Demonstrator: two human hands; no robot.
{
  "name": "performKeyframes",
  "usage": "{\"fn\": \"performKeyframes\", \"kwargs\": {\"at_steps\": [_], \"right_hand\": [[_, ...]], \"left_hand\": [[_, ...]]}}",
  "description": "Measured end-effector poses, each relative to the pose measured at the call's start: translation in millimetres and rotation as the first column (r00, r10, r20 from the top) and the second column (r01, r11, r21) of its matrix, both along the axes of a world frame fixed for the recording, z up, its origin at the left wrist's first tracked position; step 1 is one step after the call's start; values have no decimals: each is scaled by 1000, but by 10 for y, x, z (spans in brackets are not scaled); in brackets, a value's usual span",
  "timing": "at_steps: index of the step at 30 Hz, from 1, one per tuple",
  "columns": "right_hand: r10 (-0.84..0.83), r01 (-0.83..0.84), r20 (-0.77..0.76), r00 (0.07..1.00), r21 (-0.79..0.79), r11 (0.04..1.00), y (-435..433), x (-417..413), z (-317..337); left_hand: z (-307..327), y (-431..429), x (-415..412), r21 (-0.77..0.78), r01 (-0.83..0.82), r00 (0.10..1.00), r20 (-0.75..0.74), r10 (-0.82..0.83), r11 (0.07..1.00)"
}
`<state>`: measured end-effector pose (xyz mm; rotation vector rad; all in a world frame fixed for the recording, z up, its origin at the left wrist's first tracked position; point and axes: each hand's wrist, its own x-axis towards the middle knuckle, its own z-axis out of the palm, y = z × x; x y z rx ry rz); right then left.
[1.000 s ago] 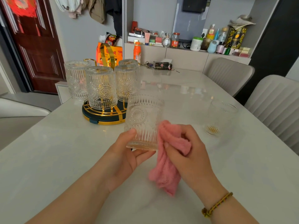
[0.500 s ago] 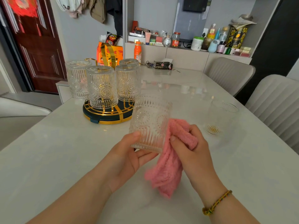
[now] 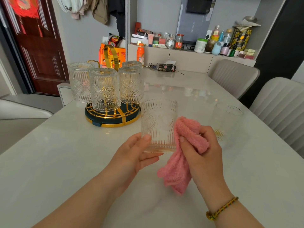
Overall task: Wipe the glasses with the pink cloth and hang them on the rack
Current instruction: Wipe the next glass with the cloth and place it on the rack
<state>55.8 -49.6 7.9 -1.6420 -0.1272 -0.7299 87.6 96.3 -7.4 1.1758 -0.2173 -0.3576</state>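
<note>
My left hand [image 3: 133, 153] grips an embossed clear glass [image 3: 158, 124] by its lower end, above the white table. My right hand [image 3: 202, 150] holds the pink cloth [image 3: 181, 163] and presses it against the glass's right side; the cloth's loose end hangs toward the table. Back left stands the gold and dark green rack [image 3: 113, 116] with several matching glasses [image 3: 104, 89] upside down on it. Another clear glass [image 3: 227, 120] stands upright on the table to the right, beyond my right hand.
The white table [image 3: 65, 153] reaches back to a cluttered shelf with an orange bottle [image 3: 140, 54] and a dark packet [image 3: 166, 67]. Two grey chairs [image 3: 279, 104] line the right edge, and a third chair [image 3: 19, 112] sits at the left.
The glass and both hands have drifted slightly right and toward me, while the cloth stays pressed against the glass's right side. The rack and the other glass are unmoved.
</note>
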Motion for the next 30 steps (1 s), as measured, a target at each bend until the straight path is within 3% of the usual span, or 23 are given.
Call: {"fn": "performKeyframes", "kwargs": {"at_steps": [3,8,11,15,19,24,30], "right_hand": [[23,-22,17,1000,-67,998,60,-3,-40],[59,-16,127,990,-318,948,113,-19,-34],[12,6,112,994,-164,986,44,-36,33],[15,-12,-32,999,75,997,-60,33,8],[103,-99,-145,984,31,995,22,45,-56],[77,-73,25,997,-144,987,82,-38,12],[5,-4,55,998,-16,1000,-5,-1,17]], "left_hand": [[-29,-17,-14,60,26,1000,-1,-26,998],[-51,27,8,51,88,995,48,-90,995],[-31,15,-20,-1,170,985,41,-170,985],[-19,-5,-57,-96,206,978,-3,-207,974],[-34,17,11,-181,77,990,-102,-97,981],[-9,44,8,-125,113,993,-3,-114,986],[-6,18,-33,-69,84,996,18,-83,994]]}}
